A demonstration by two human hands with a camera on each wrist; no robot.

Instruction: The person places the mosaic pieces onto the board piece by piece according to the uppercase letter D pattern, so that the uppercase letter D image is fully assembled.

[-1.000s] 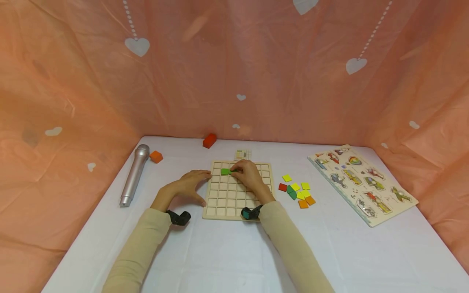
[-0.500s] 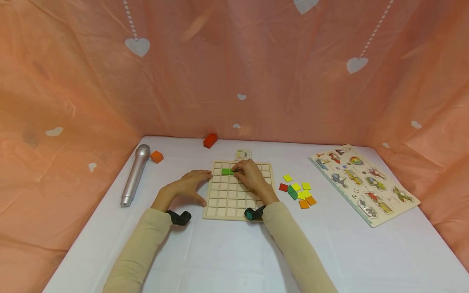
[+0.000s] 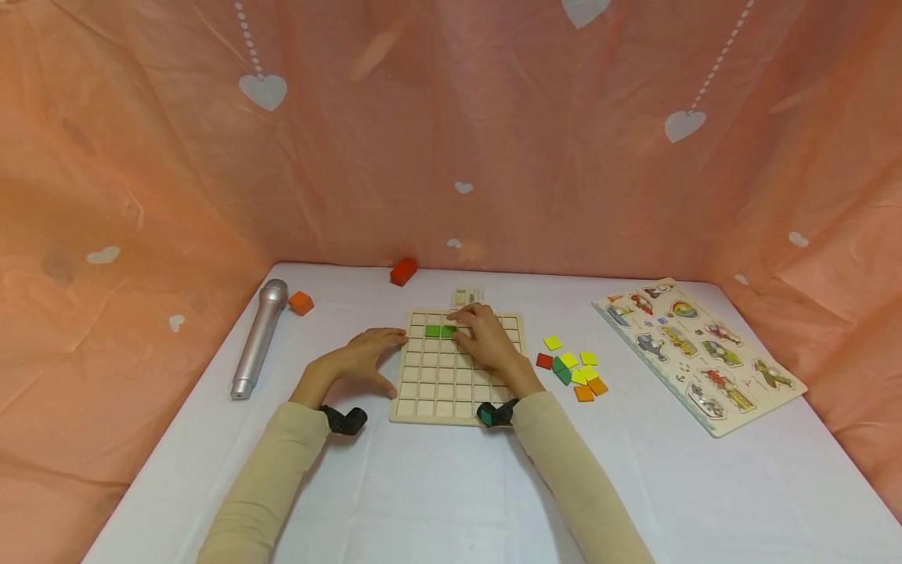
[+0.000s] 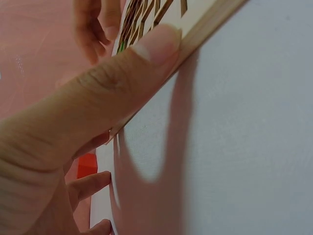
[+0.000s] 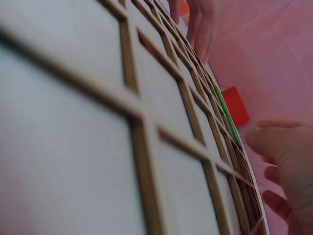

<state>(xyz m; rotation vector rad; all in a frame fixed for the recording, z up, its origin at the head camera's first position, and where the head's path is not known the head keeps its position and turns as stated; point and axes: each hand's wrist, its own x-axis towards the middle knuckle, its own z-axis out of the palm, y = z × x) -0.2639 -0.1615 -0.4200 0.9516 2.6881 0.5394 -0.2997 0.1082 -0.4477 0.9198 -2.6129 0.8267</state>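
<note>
A wooden grid board (image 3: 427, 389) lies on the white table. Two green square tiles (image 3: 433, 331) sit side by side in cells of its second row from the back. My right hand (image 3: 488, 338) hovers over the board just right of these tiles, fingers loosely bent with nothing between them. In the right wrist view, thumb and fingers stand apart beside the green strip of tiles (image 5: 227, 115). My left hand (image 3: 359, 362) rests along the board's left side, thumb and fingers spread. Its thumb (image 4: 159, 46) touches the board's edge in the left wrist view.
Loose yellow, orange, green and red tiles (image 3: 569, 360) lie right of the board. Behind it is a small pattern card (image 3: 467, 297). A red block (image 3: 404, 271), an orange block (image 3: 301, 303) and a silver microphone (image 3: 257, 341) stand left. A picture puzzle (image 3: 698, 356) lies far right.
My right hand has let go of the second green tile, which now shows flat next to the first, and has drawn slightly right. The left hand has stayed at the board's edge.
</note>
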